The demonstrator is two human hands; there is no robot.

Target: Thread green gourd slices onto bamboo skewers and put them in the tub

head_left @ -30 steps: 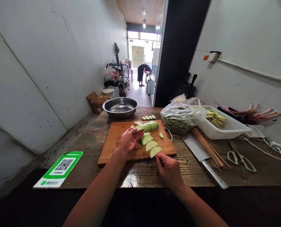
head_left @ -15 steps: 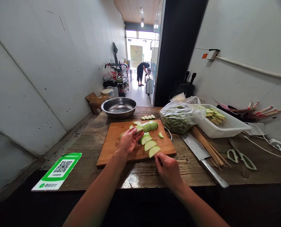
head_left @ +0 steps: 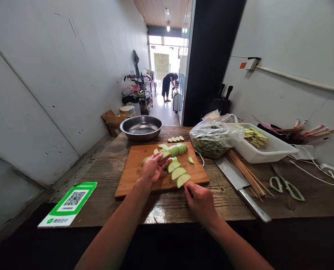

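Observation:
My left hand [head_left: 152, 169] is over the cutting board [head_left: 138, 180], palm turned up, pinching a half-round zucchini slice [head_left: 165, 154] between thumb and fingers. Close to the board's front edge, my right hand [head_left: 201, 199] is closed in a pinch on the near end of a skewer; the stick itself is mostly hidden. Several zucchini slices [head_left: 178, 173] are lined up on it, slanting away toward the left hand. Behind them lies a row of cut zucchini [head_left: 178, 150], with a small loose piece [head_left: 190, 160] to the right.
A cleaver [head_left: 234, 174], bamboo skewers [head_left: 247, 174] and scissors [head_left: 287, 187] lie to the right. Behind them are a bag of green vegetables [head_left: 211, 140] and a white tray [head_left: 268, 155]. A metal bowl [head_left: 141, 127] stands at back left, a QR-code sign [head_left: 68, 204] at front left. A person [head_left: 169, 86] bends far off.
Almost nothing differs. Both hands keep their places and holds, and the view has shifted very slightly.

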